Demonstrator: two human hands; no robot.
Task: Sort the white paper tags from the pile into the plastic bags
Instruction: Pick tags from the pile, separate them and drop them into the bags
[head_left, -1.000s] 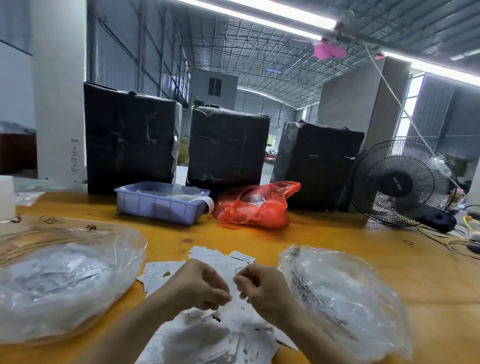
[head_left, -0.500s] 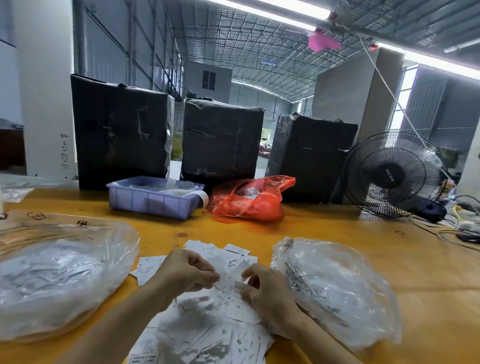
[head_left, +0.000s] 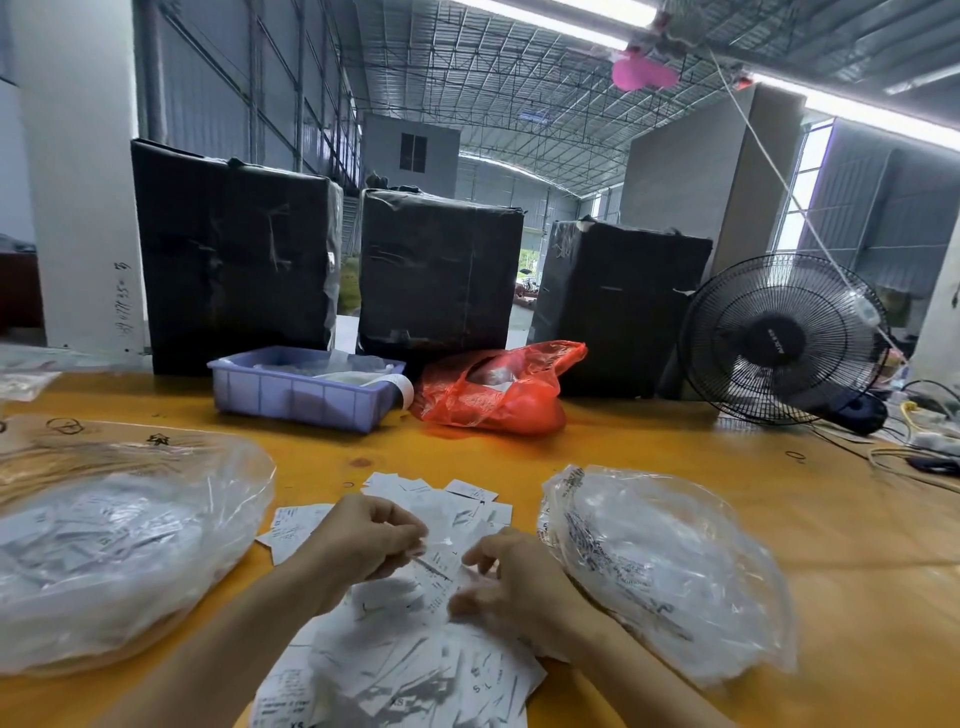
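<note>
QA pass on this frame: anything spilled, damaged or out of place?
Nothing stands out. The tags lie in a loose pile between the two clear bags, which is the job. Cables trail untidily by the fan.

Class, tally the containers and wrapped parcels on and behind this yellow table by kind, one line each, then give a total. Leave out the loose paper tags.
Large black wrapped parcels: 3
Clear plastic bags: 2
Red plastic bag: 1
Lilac plastic bin: 1
Total: 7
</note>
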